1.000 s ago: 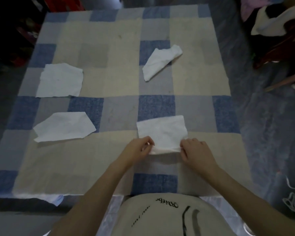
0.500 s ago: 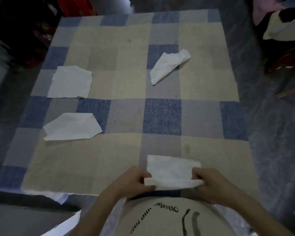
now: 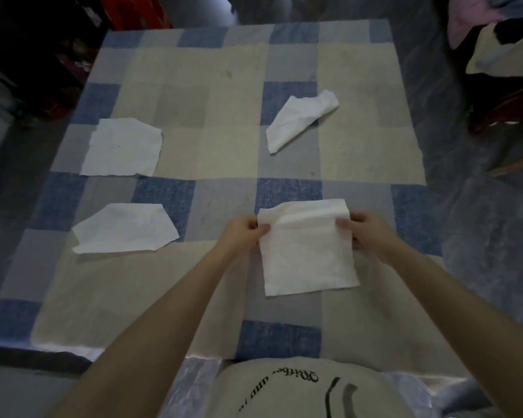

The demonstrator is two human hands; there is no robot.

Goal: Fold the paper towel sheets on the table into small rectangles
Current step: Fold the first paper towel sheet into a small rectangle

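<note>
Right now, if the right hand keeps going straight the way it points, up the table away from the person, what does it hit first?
Probably nothing soon. The right hand pinches the held sheet; ahead lies bare checked tablecloth. The crumpled sheet sits left of that line, though depth is uncertain.

There is only one view, from a camera worn on the person's head, looking forward and steeply down over the table [image 3: 230, 152]. It sits close: the forearms and shirt front [image 3: 299, 390] fill the bottom edge. The wide lens takes in the whole checked tabletop, bending its edges, plus dim floor and what may be chairs [image 3: 501, 95] at right.
</note>
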